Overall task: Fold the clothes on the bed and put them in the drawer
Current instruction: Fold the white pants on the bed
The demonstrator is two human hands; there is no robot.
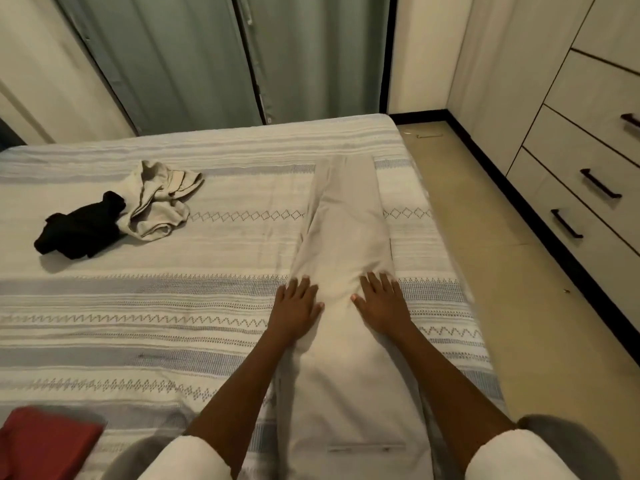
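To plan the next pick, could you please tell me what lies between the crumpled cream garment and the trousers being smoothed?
Nothing: in the head view only bare bedspread separates the cream garment from the trousers.

All soft cloth on the bed, hard smooth stuff around it

The beige trousers (346,237) look like smooth matt woven cloth; the bedspread (138,306) is coarser, a textured weave with stitched-looking stripes. The cream garment (156,202) is crumpled soft cloth, the black one (79,230) a matt, light-swallowing fabric, the red piece (45,441) flat matt cloth. Drawers (571,161) are a matt pale wood-grain laminate with dark, slightly shiny handles (599,183), probably metal. Curtains (207,64) are matt cloth, and the floor (502,220) is smooth with a faint sheen.
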